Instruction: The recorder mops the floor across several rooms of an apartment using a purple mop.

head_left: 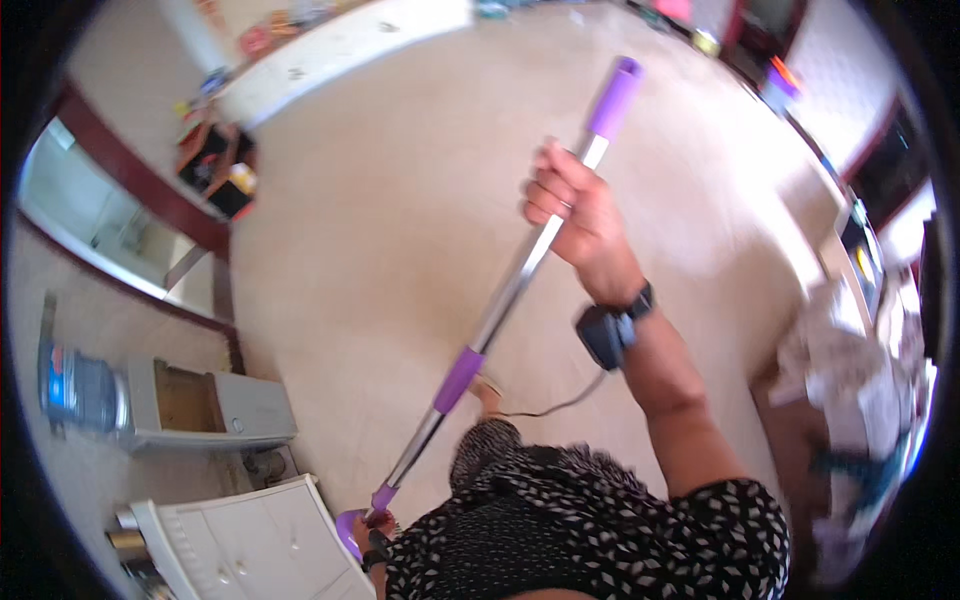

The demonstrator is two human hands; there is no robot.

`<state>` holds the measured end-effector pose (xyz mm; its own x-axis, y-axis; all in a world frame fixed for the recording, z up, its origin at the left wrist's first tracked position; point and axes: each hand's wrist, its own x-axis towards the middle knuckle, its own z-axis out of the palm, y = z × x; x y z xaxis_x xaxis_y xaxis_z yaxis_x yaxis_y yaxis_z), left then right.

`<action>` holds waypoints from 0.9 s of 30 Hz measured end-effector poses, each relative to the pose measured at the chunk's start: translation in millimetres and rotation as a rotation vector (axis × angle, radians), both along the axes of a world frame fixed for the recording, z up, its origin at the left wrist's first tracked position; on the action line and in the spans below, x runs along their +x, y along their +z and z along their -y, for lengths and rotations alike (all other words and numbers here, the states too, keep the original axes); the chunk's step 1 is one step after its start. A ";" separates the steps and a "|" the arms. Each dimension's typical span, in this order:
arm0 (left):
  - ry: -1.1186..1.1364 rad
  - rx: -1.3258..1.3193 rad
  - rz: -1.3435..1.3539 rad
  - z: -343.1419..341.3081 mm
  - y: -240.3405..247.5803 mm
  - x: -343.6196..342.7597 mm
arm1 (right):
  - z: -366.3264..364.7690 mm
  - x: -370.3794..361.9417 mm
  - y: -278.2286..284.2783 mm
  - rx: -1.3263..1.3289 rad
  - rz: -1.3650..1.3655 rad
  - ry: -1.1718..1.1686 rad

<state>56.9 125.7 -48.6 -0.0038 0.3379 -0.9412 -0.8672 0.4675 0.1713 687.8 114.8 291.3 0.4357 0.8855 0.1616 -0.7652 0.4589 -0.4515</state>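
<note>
From my end I steer by the white cabinet (pixel 260 535). The silver-and-purple pole (pixel 507 298) slants up and to the right from just beside the cabinet's right edge. I see the right hand (pixel 572 205) well apart from the cabinet, up and to its right, fingers curled around the pole below the purple top grip (pixel 615 98). The left hand (pixel 368 535) sits just right of the cabinet, at the pole's lower end near a rounded purple piece (pixel 349 530); it is partly hidden, so I cannot tell what it grasps. I count 1 foot (pixel 487 393) up and right of the cabinet. A water dispenser (pixel 260 408) with 1 blue bottle (pixel 82 390) is just beyond the cabinet.
</note>
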 end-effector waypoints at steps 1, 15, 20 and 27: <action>-0.243 0.108 0.141 -19.4 -21.6 -13.3 | -30.1 -8.3 16.4 0.013 0.010 -0.028; -1.094 1.434 -0.256 -319.2 280.7 418.0 | -323.3 -12.9 119.2 0.335 0.678 -0.030; -0.966 1.749 -0.185 -388.9 310.1 529.7 | -424.0 2.7 100.1 0.214 0.834 -0.059; -0.779 1.714 0.008 -508.4 325.7 602.3 | -569.2 50.8 110.3 0.266 0.906 -0.121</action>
